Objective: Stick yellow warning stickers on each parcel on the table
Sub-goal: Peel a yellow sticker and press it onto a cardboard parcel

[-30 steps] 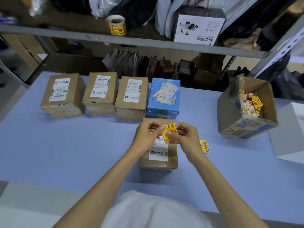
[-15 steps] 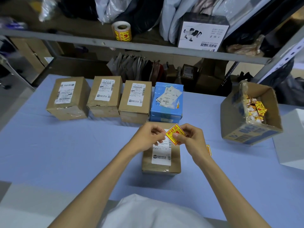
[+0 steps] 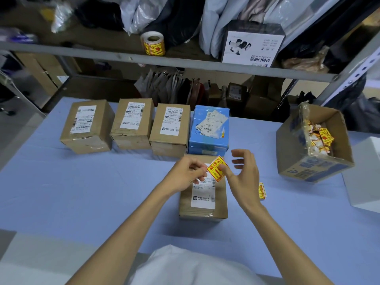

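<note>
The left hand (image 3: 188, 174) hovers over the far end of the near parcel (image 3: 203, 199), fingers curled in, thumb and forefinger pinched on what looks like a white scrap at the left corner of the yellow warning sticker (image 3: 217, 168); whether it grips backing paper or the sticker itself I cannot tell. The sticker sits tilted like a diamond over the far right part of that parcel, above its white shipping label (image 3: 203, 193). The right hand (image 3: 242, 175) is spread, fingers fanned apart and lifted, only the thumb tip touching the sticker's right edge.

Taking the near parcel as the landmark: beyond it and to the left stand three brown parcels in a row on the blue table (image 3: 82, 192), namely the left brown parcel (image 3: 87, 126), the middle brown parcel (image 3: 133, 123) and the right brown parcel (image 3: 170, 129), each with a white label on top. Just behind the near parcel, touching or almost touching it, is the blue parcel (image 3: 209, 128) with several labels. Just right of the near parcel, loose yellow stickers (image 3: 261, 191) lie on the table, partly hidden by the right wrist. Well to its right an open cardboard box (image 3: 314, 145) leans tilted, holding a heap of yellow and white sticker scraps. Far behind, on the shelf (image 3: 102, 52), stands a sticker roll (image 3: 153, 43).
</note>
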Motion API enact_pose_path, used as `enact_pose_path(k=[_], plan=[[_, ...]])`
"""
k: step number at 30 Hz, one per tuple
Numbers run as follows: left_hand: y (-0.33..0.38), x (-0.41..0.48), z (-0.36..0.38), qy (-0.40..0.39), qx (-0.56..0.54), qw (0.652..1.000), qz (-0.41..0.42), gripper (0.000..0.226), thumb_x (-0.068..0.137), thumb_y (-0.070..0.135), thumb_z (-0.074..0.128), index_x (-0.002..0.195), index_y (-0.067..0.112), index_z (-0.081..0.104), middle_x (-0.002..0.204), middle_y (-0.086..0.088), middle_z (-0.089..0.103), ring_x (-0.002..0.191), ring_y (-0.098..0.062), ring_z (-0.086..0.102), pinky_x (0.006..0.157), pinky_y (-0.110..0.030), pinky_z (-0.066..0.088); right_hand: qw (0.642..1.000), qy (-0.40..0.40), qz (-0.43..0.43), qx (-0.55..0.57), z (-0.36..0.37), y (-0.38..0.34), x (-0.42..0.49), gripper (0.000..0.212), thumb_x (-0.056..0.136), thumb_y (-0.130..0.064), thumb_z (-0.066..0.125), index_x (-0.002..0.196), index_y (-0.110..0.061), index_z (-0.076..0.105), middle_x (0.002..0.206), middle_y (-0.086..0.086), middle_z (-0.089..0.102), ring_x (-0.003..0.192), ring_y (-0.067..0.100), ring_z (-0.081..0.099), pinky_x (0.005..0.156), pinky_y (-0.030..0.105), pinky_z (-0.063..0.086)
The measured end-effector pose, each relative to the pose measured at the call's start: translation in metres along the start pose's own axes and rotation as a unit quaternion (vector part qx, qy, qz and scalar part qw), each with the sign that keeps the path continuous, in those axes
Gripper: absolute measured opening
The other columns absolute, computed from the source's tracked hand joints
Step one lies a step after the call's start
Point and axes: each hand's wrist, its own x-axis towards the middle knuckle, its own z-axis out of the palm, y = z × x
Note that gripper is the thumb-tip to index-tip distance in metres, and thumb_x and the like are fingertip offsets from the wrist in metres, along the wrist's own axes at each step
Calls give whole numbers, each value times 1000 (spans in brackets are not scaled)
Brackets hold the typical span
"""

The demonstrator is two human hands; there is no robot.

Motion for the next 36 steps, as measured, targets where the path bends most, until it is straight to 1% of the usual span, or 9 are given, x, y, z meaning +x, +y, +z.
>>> enact_pose_path(k=[3, 6, 11, 15, 17, 19, 24, 30, 36], plan=[[-2, 0, 2, 7, -10, 1000, -2, 11, 92, 12, 59, 85, 18, 65, 79, -1, 68, 67, -9, 63, 61, -20, 50, 989, 12, -124, -79, 3, 0, -5, 19, 81, -12, 73, 95, -14, 60, 94, -2, 58, 81, 10, 55, 68, 23, 48], [-4, 1, 4, 11, -22, 1000, -3, 12, 93, 13, 59, 84, 19, 64, 77, 0, 68, 67, -9, 63, 60, -20, 49, 986, -49, -138, -86, 7, -1, -8, 9, 83, -10, 69, 86, -16, 64, 86, -4, 63, 74, 10, 58, 65, 31, 52], [-5, 2, 4, 3, -61, 998, -4, 10, 93, 11, 58, 87, 13, 65, 78, -4, 68, 64, -8, 63, 59, -18, 50, 991, -64, -111, -43, 10, 1, -9, 7, 85, -14, 68, 91, -18, 66, 89, -7, 64, 78, 7, 60, 68, 29, 52], [-4, 1, 4, -9, -74, 997, -7, 8, 94, 10, 57, 91, 8, 65, 79, -5, 67, 64, -7, 63, 61, -18, 50, 996, -73, -33, -30, 10, 6, -5, 41, 86, -27, 69, 123, -24, 52, 115, -13, 54, 106, 6, 50, 88, 20, 43], [-3, 1, 3, -13, -69, 998, -8, 9, 94, 10, 57, 90, 10, 64, 80, -5, 67, 65, -8, 63, 62, -18, 51, 985, -130, 70, 86, 5, -1, 1, 40, 87, -20, 68, 124, -20, 52, 117, -4, 60, 105, 9, 56, 82, 14, 46], [-2, 1, 3, -13, -59, 998, -13, 8, 93, 11, 58, 89, 13, 65, 82, -4, 68, 68, -8, 64, 64, -19, 52, 963, -158, 127, 179, 0, -4, 7, 23, 87, -9, 66, 108, -16, 62, 108, 5, 68, 96, 15, 66, 71, 15, 54], [0, 0, 2, -9, -41, 999, -19, 7, 92, 22, 61, 91, 18, 67, 89, -2, 70, 77, -10, 67, 69, -22, 53, 963, -141, 122, 196, -4, -6, 9, 15, 84, -3, 67, 91, -15, 67, 93, 2, 71, 86, 15, 70, 66, 19, 57], [3, -2, 2, -12, -19, 1000, -13, 8, 92, 22, 61, 89, 18, 67, 86, -1, 71, 74, -8, 66, 68, -21, 52, 964, -147, 119, 187, -5, -6, 10, 16, 84, -3, 67, 91, -18, 66, 92, -3, 70, 81, 7, 70, 64, 16, 55], [1, -3, 3, -8, -11, 1000, -4, 8, 91, 15, 61, 86, 17, 67, 81, -1, 71, 69, -6, 66, 64, -18, 52, 974, -138, 106, 146, -2, -3, 8, 23, 83, -8, 71, 102, -17, 62, 95, -2, 67, 88, 13, 65, 68, 17, 54]])
